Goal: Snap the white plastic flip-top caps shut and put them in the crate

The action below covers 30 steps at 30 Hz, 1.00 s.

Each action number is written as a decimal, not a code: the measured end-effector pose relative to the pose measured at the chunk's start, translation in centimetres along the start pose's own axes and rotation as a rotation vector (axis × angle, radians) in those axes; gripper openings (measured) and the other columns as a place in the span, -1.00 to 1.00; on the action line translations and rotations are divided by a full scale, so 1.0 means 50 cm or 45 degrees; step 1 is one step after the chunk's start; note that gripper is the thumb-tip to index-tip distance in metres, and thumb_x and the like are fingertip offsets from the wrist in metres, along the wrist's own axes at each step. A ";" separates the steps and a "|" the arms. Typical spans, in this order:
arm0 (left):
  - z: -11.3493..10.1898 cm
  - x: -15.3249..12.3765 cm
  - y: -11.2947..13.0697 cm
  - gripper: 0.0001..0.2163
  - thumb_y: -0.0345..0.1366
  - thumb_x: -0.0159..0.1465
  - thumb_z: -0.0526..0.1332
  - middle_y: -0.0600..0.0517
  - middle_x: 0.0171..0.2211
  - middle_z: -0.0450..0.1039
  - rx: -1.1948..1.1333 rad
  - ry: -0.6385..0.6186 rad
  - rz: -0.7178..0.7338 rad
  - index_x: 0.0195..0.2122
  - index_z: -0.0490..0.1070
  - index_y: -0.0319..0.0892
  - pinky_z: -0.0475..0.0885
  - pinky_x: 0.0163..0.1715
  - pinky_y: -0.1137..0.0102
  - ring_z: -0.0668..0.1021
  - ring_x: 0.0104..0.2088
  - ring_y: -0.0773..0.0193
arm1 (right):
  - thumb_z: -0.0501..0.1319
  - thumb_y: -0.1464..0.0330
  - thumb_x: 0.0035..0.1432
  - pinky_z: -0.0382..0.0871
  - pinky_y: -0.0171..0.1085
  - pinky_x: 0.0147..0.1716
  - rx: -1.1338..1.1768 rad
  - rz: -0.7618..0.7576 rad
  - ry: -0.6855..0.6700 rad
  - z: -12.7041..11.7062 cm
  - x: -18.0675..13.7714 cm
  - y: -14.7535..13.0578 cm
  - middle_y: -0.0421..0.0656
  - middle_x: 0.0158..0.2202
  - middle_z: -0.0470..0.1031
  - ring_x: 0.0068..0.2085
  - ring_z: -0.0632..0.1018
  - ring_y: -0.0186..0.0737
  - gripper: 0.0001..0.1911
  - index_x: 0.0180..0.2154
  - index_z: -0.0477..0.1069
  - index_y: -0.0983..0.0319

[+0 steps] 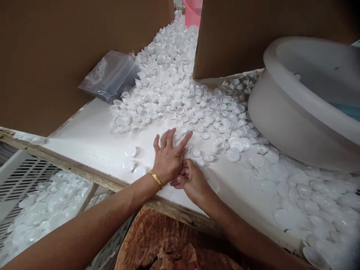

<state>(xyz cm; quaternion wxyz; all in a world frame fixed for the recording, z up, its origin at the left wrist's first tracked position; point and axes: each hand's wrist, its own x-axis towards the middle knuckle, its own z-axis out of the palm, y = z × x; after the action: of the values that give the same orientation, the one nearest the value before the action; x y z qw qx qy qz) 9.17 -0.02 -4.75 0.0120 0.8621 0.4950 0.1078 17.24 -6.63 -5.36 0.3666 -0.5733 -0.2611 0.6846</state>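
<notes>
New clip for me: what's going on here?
A person works with both bare hands at a white table strewn with tiny white cups and dishes. The left hand, fingers spread, is beside a few small cups. The right hand is close against it, fingers curled; whether it holds anything is hidden. Three small white pieces sit apart, left of the hands. A large basin stands at the right.

White cups: gleamed with small glare spots
Cardboard panels: looked dim
Lower-right dishes: blurred hazily
</notes>
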 end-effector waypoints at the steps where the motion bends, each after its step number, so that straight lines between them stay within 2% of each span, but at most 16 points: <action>1: -0.003 -0.002 0.003 -0.54 -0.28 0.28 -0.02 -0.10 0.18 0.01 0.028 0.032 0.005 0.21 0.02 0.18 -0.10 0.12 -0.01 0.09 0.19 0.01 | 0.03 0.62 0.00 0.47 -0.28 -0.47 -0.029 0.010 -0.013 -0.001 -0.003 -0.004 -0.33 -0.52 0.36 -0.52 0.53 -0.33 -0.72 -0.27 0.14 0.18; 3: -0.014 -0.006 0.005 -0.56 -0.25 0.29 -0.02 -0.10 0.17 0.04 0.100 0.095 0.024 0.19 0.04 0.21 -0.08 0.10 -0.01 0.13 0.17 -0.01 | 0.05 0.57 0.04 0.45 -0.30 -0.53 -0.165 0.008 -0.029 -0.014 -0.017 -0.017 -0.32 -0.53 0.36 -0.53 0.53 -0.32 -0.73 -0.21 0.15 0.18; 5: -0.031 -0.013 -0.005 -0.57 -0.20 0.29 -0.03 -0.12 0.10 0.15 0.175 0.096 0.031 0.19 0.05 0.21 0.02 0.04 0.00 0.24 0.08 -0.02 | 0.09 0.47 0.08 0.40 -0.33 -0.58 -0.408 -0.072 0.037 -0.045 -0.041 -0.037 -0.29 -0.51 0.39 -0.55 0.51 -0.32 -0.77 -0.18 0.21 0.18; 8: -0.058 -0.023 -0.049 -0.59 -0.14 0.31 -0.09 -0.15 -0.20 0.39 0.256 -0.094 -0.021 0.18 0.13 0.02 0.21 -0.18 0.15 0.41 -0.19 0.04 | 0.10 0.31 0.12 0.34 -0.33 -0.53 -0.854 -0.305 0.317 -0.116 -0.090 -0.063 -0.23 -0.42 0.45 -0.52 0.49 -0.34 -0.89 -0.27 0.32 0.16; 10: -0.070 -0.030 -0.088 -0.59 -0.13 0.32 -0.15 -0.11 -0.37 0.43 0.281 -0.228 -0.069 0.12 0.23 -0.11 0.21 -0.35 0.29 0.43 -0.36 0.12 | 0.14 0.27 0.09 0.30 -0.31 -0.47 -1.166 -0.358 0.405 -0.157 -0.120 -0.064 -0.22 -0.41 0.46 -0.45 0.48 -0.30 -0.88 -0.34 0.36 0.16; 13: -0.077 -0.040 -0.131 -0.59 -0.12 0.34 -0.19 -0.06 -0.33 0.46 0.292 -0.179 -0.146 0.10 0.24 -0.08 0.09 -0.51 0.38 0.44 -0.44 0.18 | 0.21 0.28 0.03 0.26 -0.30 -0.42 -1.448 -0.313 0.345 -0.185 -0.145 -0.039 -0.19 -0.30 0.45 -0.33 0.48 -0.24 -0.80 -0.25 0.36 0.15; 16: -0.077 -0.046 -0.148 -0.59 -0.13 0.34 -0.21 -0.05 -0.27 0.47 0.304 -0.092 -0.233 0.13 0.20 -0.04 0.02 -0.56 0.38 0.44 -0.44 0.19 | 0.21 0.32 0.01 0.24 -0.29 -0.39 -1.518 -0.269 0.339 -0.184 -0.146 -0.008 -0.18 -0.22 0.41 -0.27 0.46 -0.23 -0.74 -0.20 0.32 0.15; 19: -0.084 -0.049 -0.151 -0.62 -0.15 0.33 -0.16 -0.05 -0.26 0.46 0.267 -0.101 -0.307 0.07 0.27 -0.01 0.02 -0.56 0.36 0.43 -0.44 0.21 | 0.23 0.33 -0.03 0.23 -0.30 -0.42 -1.506 -0.225 0.369 -0.182 -0.142 -0.001 -0.19 -0.28 0.40 -0.32 0.44 -0.24 -0.75 -0.25 0.28 0.17; 23: -0.096 -0.053 -0.127 -0.66 -0.18 0.32 -0.10 -0.04 -0.28 0.43 0.105 -0.020 -0.271 0.01 0.34 -0.04 0.07 -0.53 0.37 0.41 -0.44 0.24 | 0.23 0.29 -0.04 0.23 -0.30 -0.45 -1.397 -0.225 0.473 -0.180 -0.143 -0.030 -0.23 -0.38 0.40 -0.41 0.44 -0.27 -0.71 -0.23 0.26 0.15; 25: -0.090 -0.054 -0.090 -0.66 -0.17 0.31 -0.07 -0.04 -0.30 0.40 -0.033 -0.024 -0.104 0.00 0.35 -0.11 0.15 -0.49 0.38 0.39 -0.43 0.25 | 0.21 0.24 -0.02 0.25 -0.29 -0.45 -1.317 -0.298 0.534 -0.171 -0.138 -0.045 -0.23 -0.42 0.41 -0.41 0.45 -0.26 -0.69 -0.20 0.27 0.15; 28: -0.063 -0.048 -0.017 -0.69 -0.19 0.28 0.03 -0.03 -0.31 0.38 -0.257 -0.143 0.208 0.00 0.35 -0.12 0.27 -0.38 0.38 0.41 -0.36 0.25 | 0.21 0.22 -0.02 0.26 -0.28 -0.45 -1.287 -0.455 0.622 -0.152 -0.119 -0.054 -0.22 -0.39 0.43 -0.43 0.46 -0.26 -0.66 -0.17 0.27 0.15; 30: -0.043 -0.041 0.023 -0.70 -0.21 0.25 0.07 -0.02 -0.30 0.36 -0.329 -0.212 0.281 -0.01 0.35 -0.10 0.31 -0.35 0.38 0.43 -0.34 0.25 | 0.22 0.26 -0.03 0.26 -0.27 -0.44 -1.322 -0.534 0.656 -0.144 -0.106 -0.051 -0.19 -0.32 0.45 -0.43 0.45 -0.27 -0.66 -0.17 0.27 0.15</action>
<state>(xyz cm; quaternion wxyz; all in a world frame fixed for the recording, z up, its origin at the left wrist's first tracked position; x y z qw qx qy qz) 8.70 -2.56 -2.89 0.1517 0.9085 0.3766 0.0992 25.18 -9.81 -1.69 0.2179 -0.7604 -0.5706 0.2208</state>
